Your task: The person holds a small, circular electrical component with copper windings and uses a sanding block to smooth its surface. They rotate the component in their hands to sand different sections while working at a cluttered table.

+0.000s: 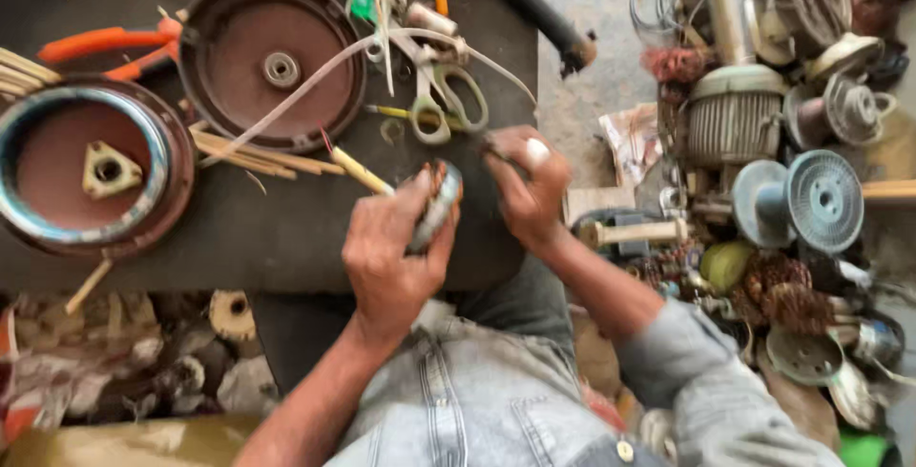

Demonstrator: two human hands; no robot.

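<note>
- Person sits low at a dark work board [286,238], denim-type grey top, both forearms reaching fwd over the lap.
- Left hand [386,252] is curled tight round a small round motor part [437,202] w/ copper-coloured winding showing at the top; fingers wrapped over it, thumb side toward the body. The part sits tilted, at the near edge of the board, roughly centre of view.
- Right hand [528,186] is just beside it, fingers pinched closed on sth thin and dark; too small and blurred to tell what. The two hands are near but I can't tell if they touch.
- A yellow-handled tool [358,169] lies on the board, its end pointing at the left hand.
- Further in: scissors [441,104] w/ pale handles, lying flat, and a whitish tube [305,90] running across them and over a brown round housing [272,59].
- Left of that, a second round housing [91,166] w/ a blue rim and a triangular hub.
- Thin wooden sticks [253,154] between the two housings; orange-handled pliers [105,47] behind.
- To the right, on the floor: a heap of motor bits, incl. a ribbed grey motor body [735,119] and a grey spool [806,200].
</note>
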